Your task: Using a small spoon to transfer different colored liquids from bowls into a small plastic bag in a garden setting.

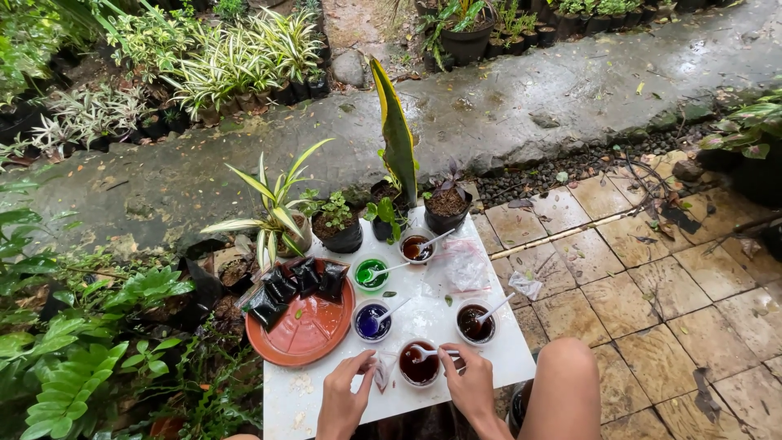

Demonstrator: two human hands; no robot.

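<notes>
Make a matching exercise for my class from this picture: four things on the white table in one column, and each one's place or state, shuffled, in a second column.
Column A
1. green liquid cup
2. blue liquid cup
3. orange tray
4. reddish-brown cup

Column B
a. holds small black bags
b. between the two hands
c. directly behind the blue cup
d. just right of the tray

Pairs: 1-c, 2-d, 3-a, 4-b

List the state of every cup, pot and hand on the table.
Near cup: dark red liquid, spoon in it.
Right hand: holding that spoon.
Left hand: pinching a small packet.
Green cup: filled, spoon in.
Blue cup: filled, spoon in.
Orange plate: bears black bags.
</notes>
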